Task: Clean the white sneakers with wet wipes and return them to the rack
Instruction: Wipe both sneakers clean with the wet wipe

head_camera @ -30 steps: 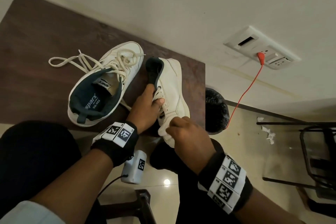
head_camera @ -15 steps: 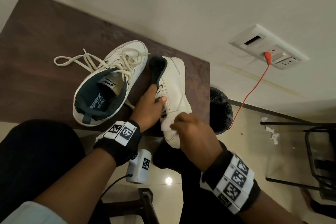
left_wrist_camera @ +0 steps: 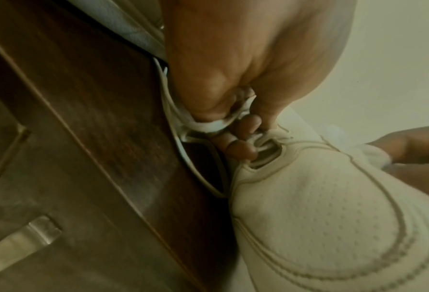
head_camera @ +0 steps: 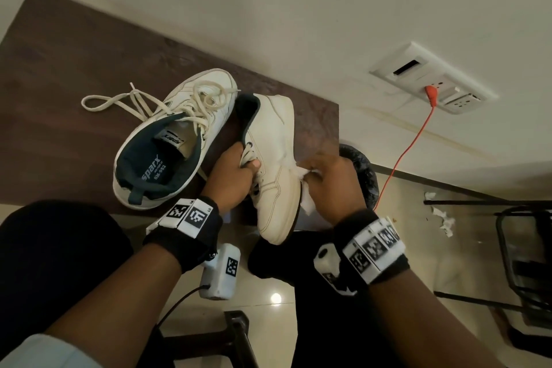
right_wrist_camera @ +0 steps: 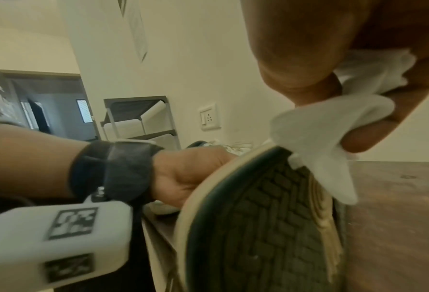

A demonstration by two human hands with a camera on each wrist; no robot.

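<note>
**White leather sneaker gripped and wiped at the table corner**

White leather fills the left hand (head_camera: 236, 172): its fingers (left_wrist_camera: 240, 147) curl round the laces and the tongue edge of the held sneaker (head_camera: 273, 173), thumb clamped over the lace eyelets. The shoe lies on its side, toe toward the person and hanging past the table (head_camera: 53, 92) edge, dark collar pointing away from the hand.

Just right of that hand, across the shoe, the right hand (head_camera: 331, 185) pinches a bunched white wet wipe (right_wrist_camera: 318, 138) between thumb and curled fingers. The wipe touches the shoe's cream sole rim, where the dark treaded outsole (right_wrist_camera: 258, 227) begins.

Left of the left hand, the second sneaker (head_camera: 167, 140) stands upright on the dark wooden table, its cream laces loose and trailing away over the tabletop.

Beyond the right hand sits a black-lined bin (head_camera: 363, 170) on the floor, and farther out an orange cable (head_camera: 406, 152) runs up to a wall socket (head_camera: 430, 84). In the right wrist view, a metal-framed rack (right_wrist_camera: 143, 118) stands against the far wall, past the left wrist.
</note>
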